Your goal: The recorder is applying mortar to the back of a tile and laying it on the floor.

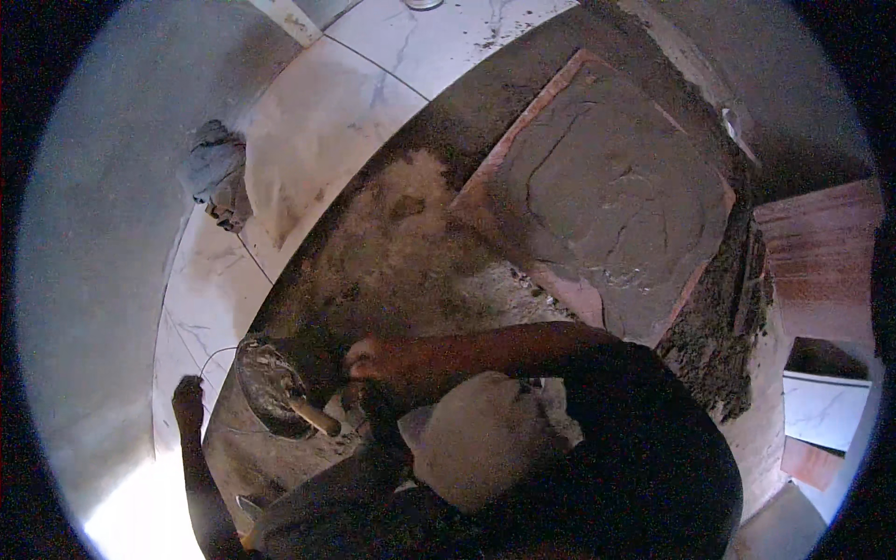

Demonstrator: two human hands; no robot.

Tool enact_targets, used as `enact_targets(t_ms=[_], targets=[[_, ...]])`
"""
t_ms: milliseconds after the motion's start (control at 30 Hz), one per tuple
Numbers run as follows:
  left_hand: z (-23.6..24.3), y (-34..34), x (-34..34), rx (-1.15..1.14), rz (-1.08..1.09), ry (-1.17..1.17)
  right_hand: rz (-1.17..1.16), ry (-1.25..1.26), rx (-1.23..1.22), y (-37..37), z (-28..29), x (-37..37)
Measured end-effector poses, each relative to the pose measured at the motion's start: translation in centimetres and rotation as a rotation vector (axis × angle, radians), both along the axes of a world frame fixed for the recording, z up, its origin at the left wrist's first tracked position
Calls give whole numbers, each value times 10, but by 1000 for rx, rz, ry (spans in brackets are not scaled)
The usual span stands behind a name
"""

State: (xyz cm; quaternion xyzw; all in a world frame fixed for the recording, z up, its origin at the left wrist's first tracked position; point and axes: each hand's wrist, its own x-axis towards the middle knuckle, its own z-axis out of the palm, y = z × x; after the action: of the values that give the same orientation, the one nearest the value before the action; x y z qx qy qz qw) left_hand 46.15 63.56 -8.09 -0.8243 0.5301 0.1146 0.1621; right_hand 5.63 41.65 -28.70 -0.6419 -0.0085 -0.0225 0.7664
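At the lower left a dark bucket stands tilted, with a wooden-handled tool leaning out of it; its working end is hidden inside. A thin wire handle arcs from the bucket to my left hand, whose fingers are closed on it. My right forearm stretches leftward across the middle. Beside the bucket, my right hand is curled closed, and what it holds, if anything, is lost in shadow. To the upper right, a reddish tile lies covered with a thick spread of grey mortar.
White marble-patterned tiles run along the left, with a grey crumpled lump by the wall. Rough dirty ground lies between them and the mortared tile. Loose mortar edges its right side. A reddish panel stands far right.
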Motion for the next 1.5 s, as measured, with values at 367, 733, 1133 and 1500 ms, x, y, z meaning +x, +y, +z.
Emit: enact_targets(t_ms=[367, 733, 1133, 1500], targets=[[-76, -339, -194, -99, -611, 257, -493, 522, 93, -56, 39, -195], [-285, -439, -297, -118, -1063, 250, -1562, 918, -433, 14, 8, -416], [-321, -457, -294, 398, -204, 987, -1854, 1230, -213, 46, 20, -425], [-472, -442, -233, 332, -45, 2085, -2101, 789, 59, 42, -34, -442]])
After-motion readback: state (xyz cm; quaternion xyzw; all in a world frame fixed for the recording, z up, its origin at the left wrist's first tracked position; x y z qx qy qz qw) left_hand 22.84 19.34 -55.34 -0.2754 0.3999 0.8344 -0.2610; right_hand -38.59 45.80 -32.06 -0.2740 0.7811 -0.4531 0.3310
